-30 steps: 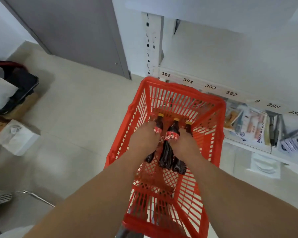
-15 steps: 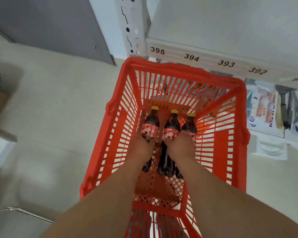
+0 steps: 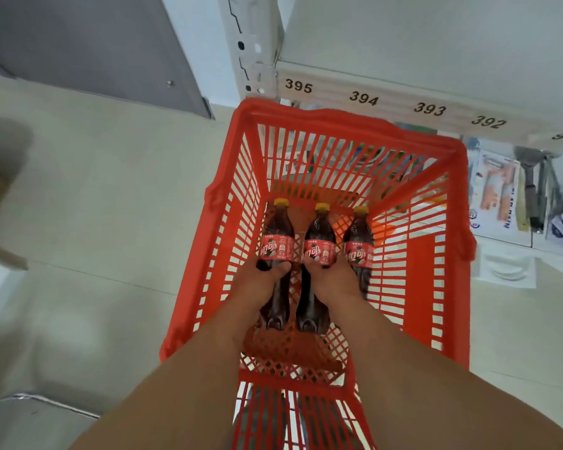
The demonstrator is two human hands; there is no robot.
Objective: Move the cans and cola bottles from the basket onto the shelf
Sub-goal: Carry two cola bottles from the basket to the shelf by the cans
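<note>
Roughly, left to right across the frame:
Floor [image 3: 95, 196]: pale tiles filled the left half, with a grey door at upper left.
Left hand [image 3: 257, 287]: fingers were curled round the left bottle [image 3: 275, 254] just below its red label.
Middle bottle [image 3: 316, 261]: lay at frame centre, gripped by the right hand [image 3: 333, 284] (thumb on the label's lower edge).
Right bottle [image 3: 359, 248]: lay just beside the right hand's far side; whether the fingers held it too could not be told.
Basket [image 3: 449, 303]: red plastic, centre of frame, held all three yellow-capped bottles on its bottom.
Shelf [image 3: 403, 102]: white, upper right, its edge numbered 395 to 392; packaged goods sat on a lower level at right.
</note>
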